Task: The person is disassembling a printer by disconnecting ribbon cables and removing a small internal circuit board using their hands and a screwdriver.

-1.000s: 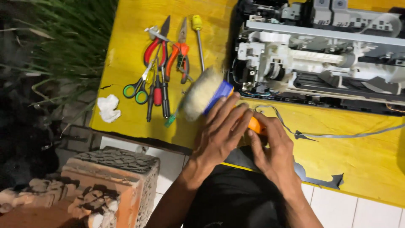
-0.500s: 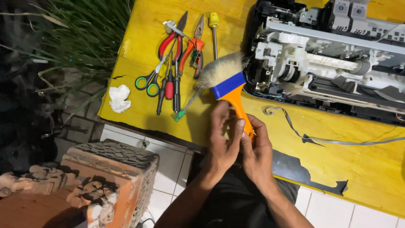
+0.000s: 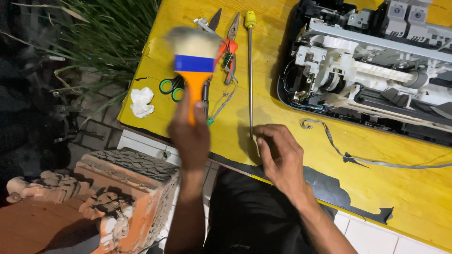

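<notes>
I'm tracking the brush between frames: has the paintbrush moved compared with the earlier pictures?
Yes. The paintbrush, held in the left hand, has swung left, away from the opened printer, and now sits over the green-handled scissors and pliers.

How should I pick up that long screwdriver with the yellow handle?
Grab the screwdriver by its chunky yellow handle, probably coming down from above. It lies flat on the yellow table with the handle at the far end and a thin metal shaft pointing toward the right hand. The shaft is slim and harder to pinch.
</notes>
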